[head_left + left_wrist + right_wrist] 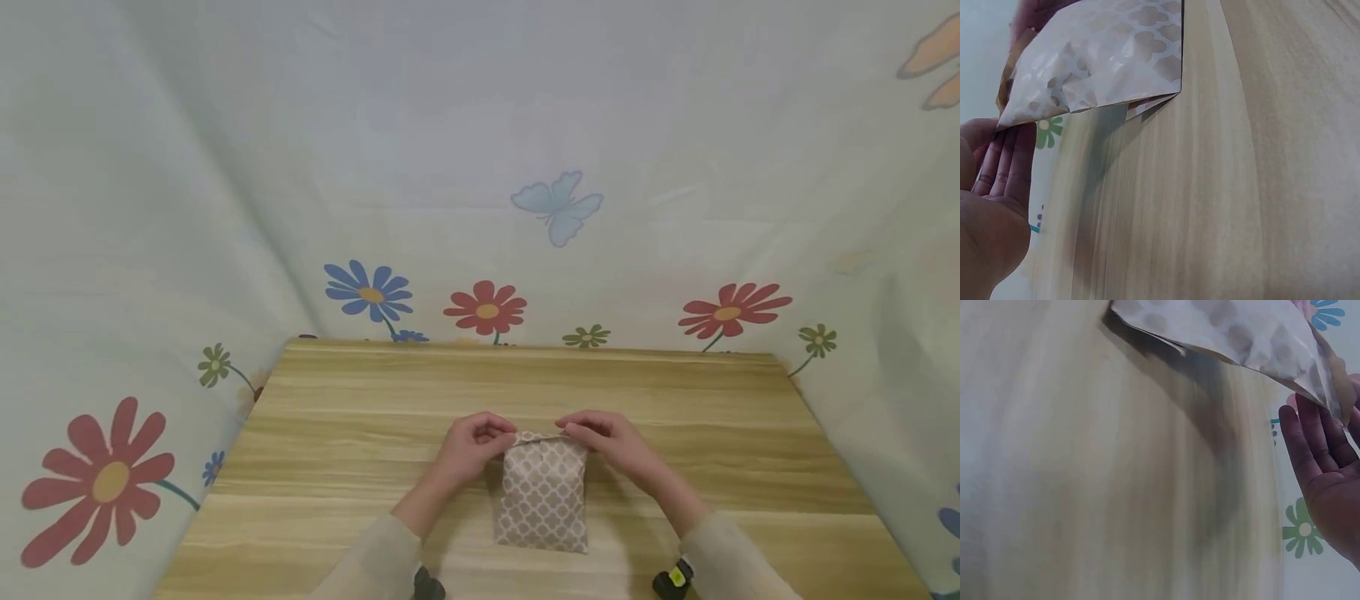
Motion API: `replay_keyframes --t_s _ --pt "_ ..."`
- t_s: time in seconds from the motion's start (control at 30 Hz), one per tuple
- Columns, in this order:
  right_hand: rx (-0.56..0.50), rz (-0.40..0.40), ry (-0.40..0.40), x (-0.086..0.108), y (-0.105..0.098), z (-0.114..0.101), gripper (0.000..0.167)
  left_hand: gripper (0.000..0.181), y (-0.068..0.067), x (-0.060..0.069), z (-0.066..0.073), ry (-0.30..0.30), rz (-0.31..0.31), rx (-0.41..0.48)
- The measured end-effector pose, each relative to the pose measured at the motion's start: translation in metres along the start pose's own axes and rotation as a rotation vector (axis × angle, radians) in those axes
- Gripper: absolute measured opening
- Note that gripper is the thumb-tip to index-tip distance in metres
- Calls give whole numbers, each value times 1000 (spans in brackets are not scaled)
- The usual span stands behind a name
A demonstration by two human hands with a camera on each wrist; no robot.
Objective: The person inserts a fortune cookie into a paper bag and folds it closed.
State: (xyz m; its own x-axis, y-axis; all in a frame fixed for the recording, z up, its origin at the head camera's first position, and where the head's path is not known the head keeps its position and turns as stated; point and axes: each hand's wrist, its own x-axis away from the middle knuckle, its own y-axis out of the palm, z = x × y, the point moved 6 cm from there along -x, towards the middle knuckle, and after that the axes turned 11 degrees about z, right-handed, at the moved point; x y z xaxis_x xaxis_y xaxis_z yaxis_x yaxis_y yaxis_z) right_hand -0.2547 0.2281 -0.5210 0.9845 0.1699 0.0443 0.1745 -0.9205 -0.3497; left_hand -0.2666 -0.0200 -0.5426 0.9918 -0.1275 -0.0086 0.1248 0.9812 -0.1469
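A beige paper bag with a white lattice pattern lies upright in the middle of the head view, its top edge folded over. At its upper left corner my left hand pinches the paper between thumb and fingers. The upper right corner is pinched by my right hand. In the left wrist view the bag is puffed and creased, with a plain brown strip along its mouth. From the right wrist, the bag slants up off the table toward the fingers. What it holds inside is hidden.
The bag is over a wood-grain table. A pale cloth backdrop printed with flowers and butterflies stands behind and along both sides. Dark wrist devices, one a black unit with a yellow mark, show at the sleeves.
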Motion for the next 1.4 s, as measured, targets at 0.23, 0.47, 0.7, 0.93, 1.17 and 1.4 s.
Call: replay_keyframes --t_s 0.23,0.47,0.7,0.93,1.17,1.4 --pt "-51 21 -42 7 6 3 33 16 0 1 2 25 27 16" --pt "-58 61 -57 10 6 4 29 15 1 4 5 20 32 17" --pt "-28 57 -92 7 12 1 26 14 3 5 5 25 31 18" --pt "36 56 -102 7 14 -1 21 19 7 4 10 29 -12 -61" --pt "18 41 -114 10 13 -6 21 16 15 1 17 57 -78 -259" --pt "107 13 -139 7 11 -13 20 12 16 1 21 87 -80 -274"
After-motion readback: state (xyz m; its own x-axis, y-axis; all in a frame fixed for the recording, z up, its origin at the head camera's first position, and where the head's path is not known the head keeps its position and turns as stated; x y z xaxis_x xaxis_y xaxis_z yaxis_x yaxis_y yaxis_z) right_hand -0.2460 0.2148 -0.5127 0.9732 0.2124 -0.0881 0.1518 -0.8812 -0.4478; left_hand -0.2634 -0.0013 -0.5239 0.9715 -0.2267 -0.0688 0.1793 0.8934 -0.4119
